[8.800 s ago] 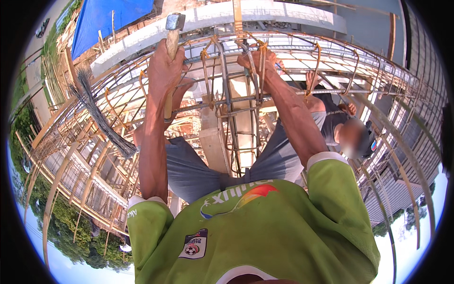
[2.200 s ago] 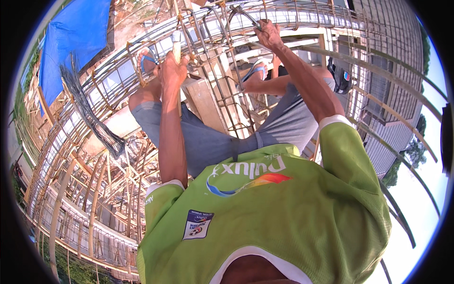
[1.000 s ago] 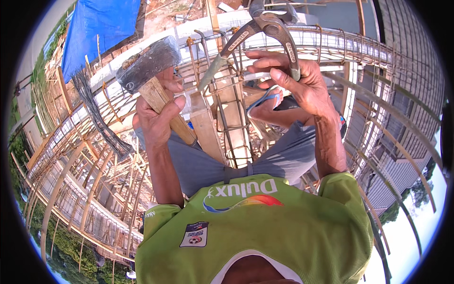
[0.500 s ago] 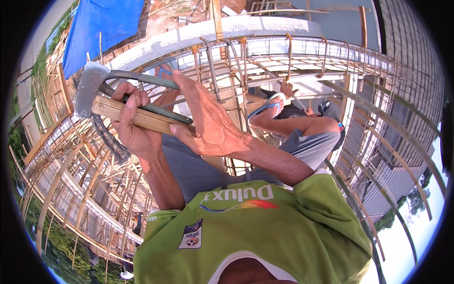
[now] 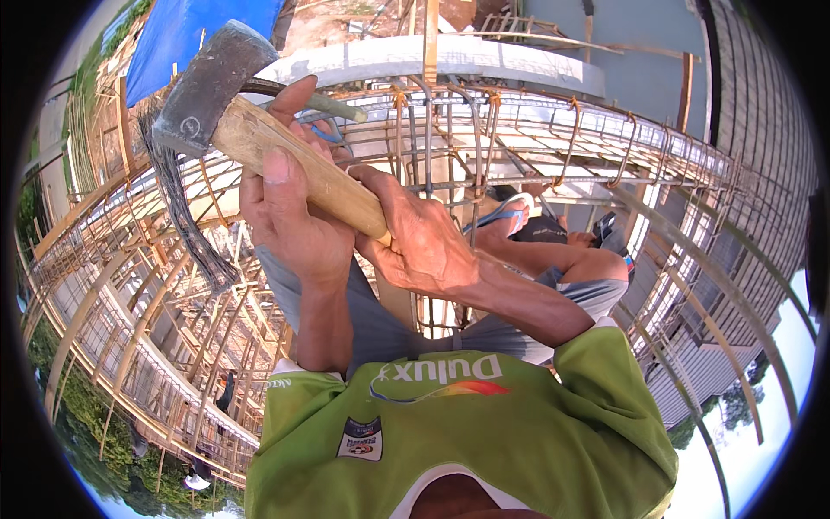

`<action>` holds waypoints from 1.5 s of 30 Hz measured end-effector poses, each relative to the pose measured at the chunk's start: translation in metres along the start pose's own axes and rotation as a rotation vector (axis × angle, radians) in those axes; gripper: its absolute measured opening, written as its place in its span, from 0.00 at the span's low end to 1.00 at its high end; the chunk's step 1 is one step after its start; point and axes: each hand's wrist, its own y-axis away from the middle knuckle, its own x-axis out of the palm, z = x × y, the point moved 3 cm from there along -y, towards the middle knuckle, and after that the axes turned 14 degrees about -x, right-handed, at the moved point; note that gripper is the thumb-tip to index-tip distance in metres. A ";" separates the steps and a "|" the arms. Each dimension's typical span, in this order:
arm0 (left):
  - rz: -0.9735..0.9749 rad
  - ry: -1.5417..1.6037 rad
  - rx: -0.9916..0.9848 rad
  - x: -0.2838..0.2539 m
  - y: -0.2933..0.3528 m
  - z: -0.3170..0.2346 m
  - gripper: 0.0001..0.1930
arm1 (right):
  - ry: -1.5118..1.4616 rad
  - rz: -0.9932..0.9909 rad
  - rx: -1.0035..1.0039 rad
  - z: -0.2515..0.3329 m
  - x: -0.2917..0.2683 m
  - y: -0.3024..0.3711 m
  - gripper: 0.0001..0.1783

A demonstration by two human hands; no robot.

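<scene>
A hammer (image 5: pixel 294 160) with a dark, worn metal head and a short wooden handle is held up at the upper left. My left hand (image 5: pixel 298 208) grips it below the head, thumb along the wood and fingers behind. My right hand (image 5: pixel 424 238) is closed around the lower end of the handle. Behind the hammer is a hand tool with long handles, probably pincers; one greenish handle (image 5: pixel 335 106) sticks out past my left fingers, and the rest is hidden. A bundle of dark tie wire (image 5: pixel 194 229) hangs below the hammer head, beside my left hand.
A rebar cage (image 5: pixel 553 130) with rusty stirrups runs across in front of my legs. Another person (image 5: pixel 545 229) in dark clothes is below, past my knee. Bamboo poles (image 5: pixel 709 225) slant at the right. A blue tarp (image 5: pixel 186 43) hangs at the far left.
The hammer has swung closer and higher. My right hand has shifted from the spread tool handles to the hammer's handle end. The long-handled tool is now mostly hidden behind.
</scene>
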 end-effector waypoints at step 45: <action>0.285 -1.516 0.025 -0.060 -0.090 0.081 0.26 | 0.360 0.662 0.808 -0.439 -0.170 -0.194 0.19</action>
